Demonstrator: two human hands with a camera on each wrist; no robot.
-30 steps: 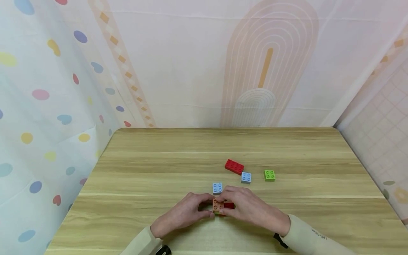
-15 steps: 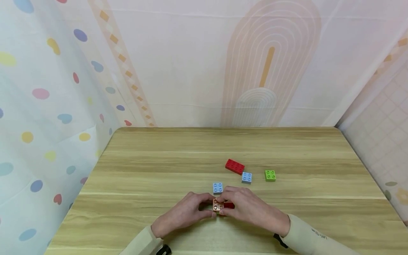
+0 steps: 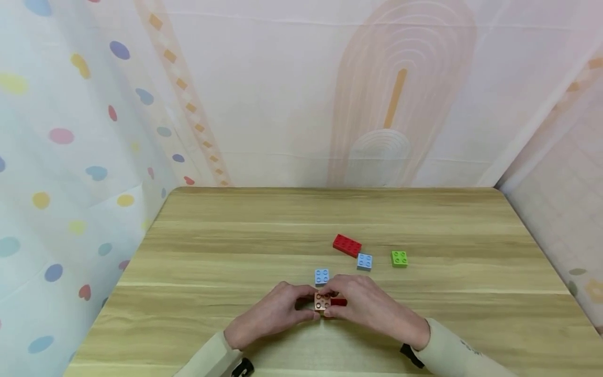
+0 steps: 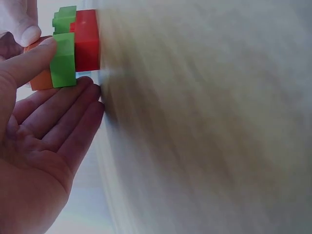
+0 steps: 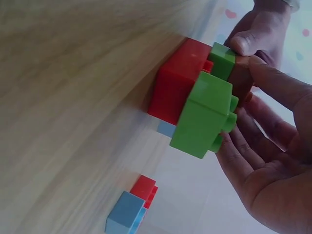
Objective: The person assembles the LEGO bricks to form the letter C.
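A small stack of toy bricks stands at the table's front middle. Its base is a long red brick (image 5: 178, 80), with one green brick (image 5: 202, 114) on the right end and another green brick (image 4: 63, 61) on the left end. An orange brick (image 3: 322, 301) sits on the left green one. My left hand (image 3: 273, 317) pinches the stack's left end, its thumb across the orange and green bricks. From the right, my right hand (image 3: 363, 303) pinches the orange brick between thumb and fingertips, and covers the right green brick in the head view.
Just behind the stack lies a light blue brick (image 3: 322, 277). Farther back are a second light blue brick (image 3: 364, 261), a long red brick (image 3: 347, 245) and a green brick (image 3: 399, 259). Patterned curtains (image 3: 264, 104) border the wooden table (image 3: 226, 235) at the back and sides.
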